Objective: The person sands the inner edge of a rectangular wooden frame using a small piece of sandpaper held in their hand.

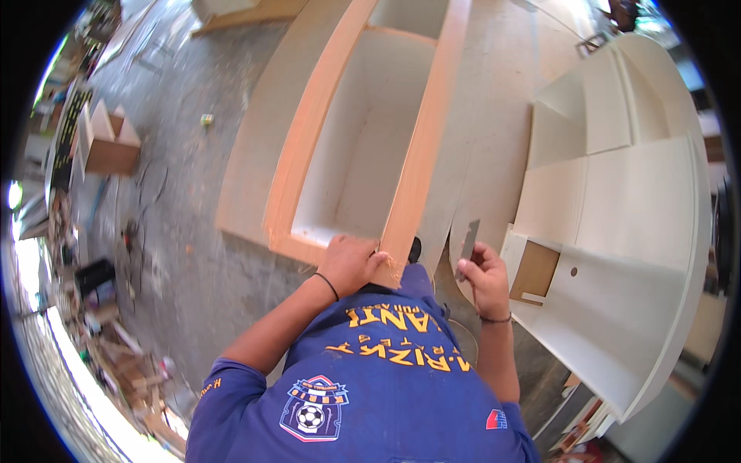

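Observation:
In front of me lies a long wooden cabinet [309, 123], its pale interior facing up inside an orange-brown front frame. My left hand [351, 262] is closed over the near rail of that frame, thumb toward the right corner. Curled wood shavings [389, 262] sit at this corner beside the thumb. Off to the right of the cabinet, my right hand [488, 284] pinches a flat grey metal blade [470, 238] between thumb and fingers. The blade points up and is apart from the wood. Its lower end is partly hidden by the fingers.
A large white cabinet [602, 201] with open compartments stands on the right. To the left, a small brown wooden box [112, 147] rests on the grey concrete floor [185, 201]. Wood scraps [139, 363] lie at the lower left. A cable [150, 197] trails across the floor.

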`<state>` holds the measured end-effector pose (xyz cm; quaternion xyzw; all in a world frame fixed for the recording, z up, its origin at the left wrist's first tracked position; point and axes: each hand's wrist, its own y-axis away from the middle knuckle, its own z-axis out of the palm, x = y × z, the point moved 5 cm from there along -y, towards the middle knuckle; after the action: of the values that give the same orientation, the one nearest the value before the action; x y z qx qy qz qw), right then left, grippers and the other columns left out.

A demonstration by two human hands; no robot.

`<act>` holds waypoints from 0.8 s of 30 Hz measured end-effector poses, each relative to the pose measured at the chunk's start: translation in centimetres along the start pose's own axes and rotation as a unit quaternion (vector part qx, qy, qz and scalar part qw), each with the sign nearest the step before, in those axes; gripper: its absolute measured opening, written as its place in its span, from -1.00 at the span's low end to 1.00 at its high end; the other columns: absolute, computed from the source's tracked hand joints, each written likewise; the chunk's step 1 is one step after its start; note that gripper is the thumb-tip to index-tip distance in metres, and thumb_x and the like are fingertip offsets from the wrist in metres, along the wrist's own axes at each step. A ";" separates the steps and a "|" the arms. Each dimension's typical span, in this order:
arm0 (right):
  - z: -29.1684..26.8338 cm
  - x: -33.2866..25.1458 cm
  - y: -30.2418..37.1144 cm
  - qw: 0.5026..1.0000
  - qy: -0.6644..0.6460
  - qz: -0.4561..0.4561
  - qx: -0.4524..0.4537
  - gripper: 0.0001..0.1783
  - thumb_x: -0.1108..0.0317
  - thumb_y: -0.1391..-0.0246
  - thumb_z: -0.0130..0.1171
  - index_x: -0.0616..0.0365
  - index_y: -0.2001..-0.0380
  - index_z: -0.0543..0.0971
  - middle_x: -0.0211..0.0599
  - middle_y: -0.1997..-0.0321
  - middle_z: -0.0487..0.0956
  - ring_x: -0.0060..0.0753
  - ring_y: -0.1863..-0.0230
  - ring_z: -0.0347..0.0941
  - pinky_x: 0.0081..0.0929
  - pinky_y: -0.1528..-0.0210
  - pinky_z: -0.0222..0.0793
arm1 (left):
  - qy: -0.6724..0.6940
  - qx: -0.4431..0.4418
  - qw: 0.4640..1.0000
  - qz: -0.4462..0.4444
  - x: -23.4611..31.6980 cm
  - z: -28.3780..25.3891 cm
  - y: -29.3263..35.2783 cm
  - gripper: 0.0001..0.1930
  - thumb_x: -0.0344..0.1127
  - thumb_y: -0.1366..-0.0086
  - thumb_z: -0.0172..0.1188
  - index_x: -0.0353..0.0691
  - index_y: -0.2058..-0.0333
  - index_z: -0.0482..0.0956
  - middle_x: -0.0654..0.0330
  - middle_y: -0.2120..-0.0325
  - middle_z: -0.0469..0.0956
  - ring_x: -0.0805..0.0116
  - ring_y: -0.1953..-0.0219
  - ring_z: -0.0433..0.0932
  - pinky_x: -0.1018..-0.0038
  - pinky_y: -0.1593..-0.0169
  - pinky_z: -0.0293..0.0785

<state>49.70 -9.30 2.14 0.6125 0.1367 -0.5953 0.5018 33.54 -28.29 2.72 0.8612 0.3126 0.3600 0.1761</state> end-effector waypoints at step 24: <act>13.4 -3.8 -4.3 0.487 0.765 -0.356 -0.228 -0.72 0.40 0.02 0.05 0.17 0.18 0.51 -0.16 0.40 0.45 -0.14 0.27 0.49 -0.32 0.39 0.50 | 0.155 0.448 0.845 -0.247 -11.1 -5.6 2.0 -0.64 -0.02 -0.32 -0.03 -0.18 0.30 0.59 0.17 0.28 0.60 0.13 0.12 0.51 0.22 0.11 0.46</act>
<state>37.50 -16.09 6.30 0.5904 0.8037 0.0311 0.0673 24.20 -36.70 1.96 0.6739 0.6656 0.2538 -0.1961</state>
